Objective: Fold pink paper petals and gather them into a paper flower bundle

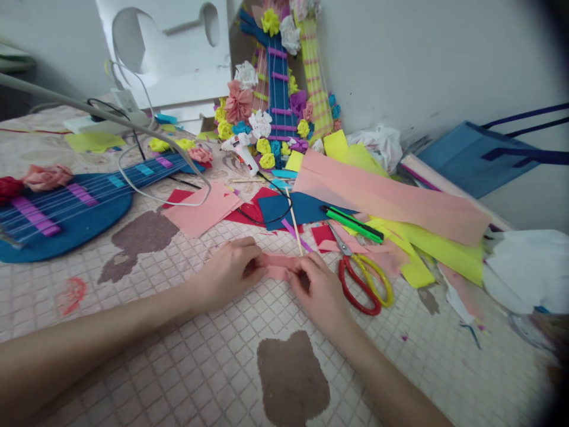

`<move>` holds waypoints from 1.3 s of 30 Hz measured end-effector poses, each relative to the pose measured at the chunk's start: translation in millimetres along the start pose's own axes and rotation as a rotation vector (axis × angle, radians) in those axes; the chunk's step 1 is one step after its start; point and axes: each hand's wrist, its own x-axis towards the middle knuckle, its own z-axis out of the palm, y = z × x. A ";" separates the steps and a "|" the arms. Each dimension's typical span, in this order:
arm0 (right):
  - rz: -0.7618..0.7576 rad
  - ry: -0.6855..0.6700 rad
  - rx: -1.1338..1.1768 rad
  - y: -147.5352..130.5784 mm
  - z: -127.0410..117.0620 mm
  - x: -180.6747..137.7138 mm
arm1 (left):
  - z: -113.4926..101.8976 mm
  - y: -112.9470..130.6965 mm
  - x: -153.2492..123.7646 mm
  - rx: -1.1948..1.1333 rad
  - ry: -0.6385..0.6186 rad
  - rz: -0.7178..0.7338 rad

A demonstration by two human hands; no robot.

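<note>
A short pink paper strip (276, 264) lies on the checked mat between my two hands. My left hand (227, 273) pinches its left end with closed fingers. My right hand (319, 286) pinches its right end, fingers curled. A thin wooden stick (294, 220) runs from the far side down to the strip near my right fingers. Red and yellow scissors (361, 277) lie just right of my right hand.
Pink (391, 200), yellow (438, 243), blue (288, 209) and red paper sheets lie behind. A green-black pen (353, 223), a glue gun (242, 149), a blue paper guitar (66, 207) at left, a flower-covered guitar (278, 89) against the wall, a white cable (146, 133).
</note>
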 end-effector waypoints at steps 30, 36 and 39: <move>0.010 0.012 -0.002 -0.5 1.9 0.7 | 2.4 -0.5 -2.4 -0.028 0.023 -0.035; -0.061 -0.029 0.041 0.8 -0.3 -0.1 | -1.1 -0.3 -2.3 -0.107 -0.015 0.014; -0.043 -0.007 0.058 0.2 0.2 0.3 | -2.9 0.3 -0.1 -0.095 -0.028 -0.015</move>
